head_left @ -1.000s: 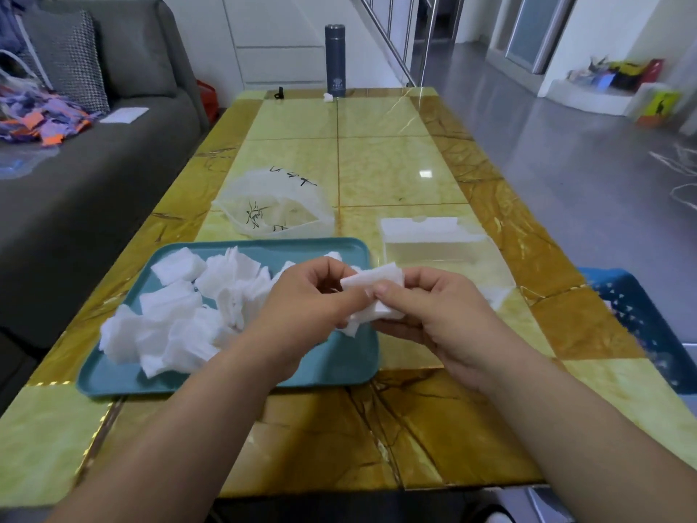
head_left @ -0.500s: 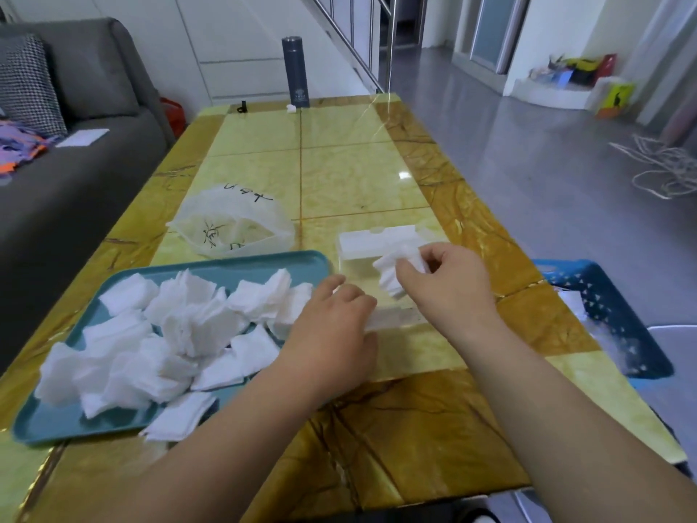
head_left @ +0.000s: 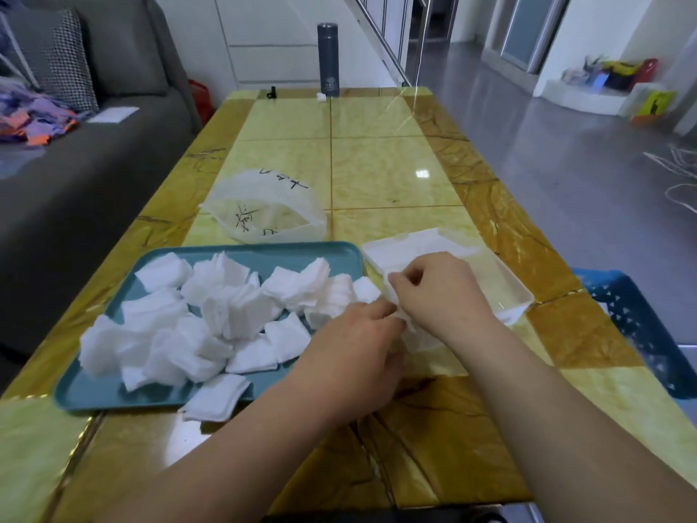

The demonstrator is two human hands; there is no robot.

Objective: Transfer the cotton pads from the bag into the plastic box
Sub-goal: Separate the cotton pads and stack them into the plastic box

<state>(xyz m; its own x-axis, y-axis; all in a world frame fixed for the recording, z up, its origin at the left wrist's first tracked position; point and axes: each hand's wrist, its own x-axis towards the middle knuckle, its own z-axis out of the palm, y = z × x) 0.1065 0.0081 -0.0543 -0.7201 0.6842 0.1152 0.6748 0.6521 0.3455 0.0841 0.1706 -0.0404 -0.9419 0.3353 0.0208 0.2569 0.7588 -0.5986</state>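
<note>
Over the clear plastic box (head_left: pixel 522 300), both hands hide most of its inside. The right hand (head_left: pixel 441 292) pinches a few cotton pads (head_left: pixel 406 323). The left hand (head_left: pixel 354 345) reaches the same pads, but I cannot tell whether it grips them. A heap of pads (head_left: pixel 226 311) fills the teal tray (head_left: pixel 98 390). Black scribbles on the translucent bag (head_left: pixel 264 209) are unreadable, and so is the grey flask (head_left: pixel 328 58) emblem.

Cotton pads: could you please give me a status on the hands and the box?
Right hand pinches cotton pads over plastic box. Left hand at same pads, grip unclear. Heap on tray, beside box.
</note>
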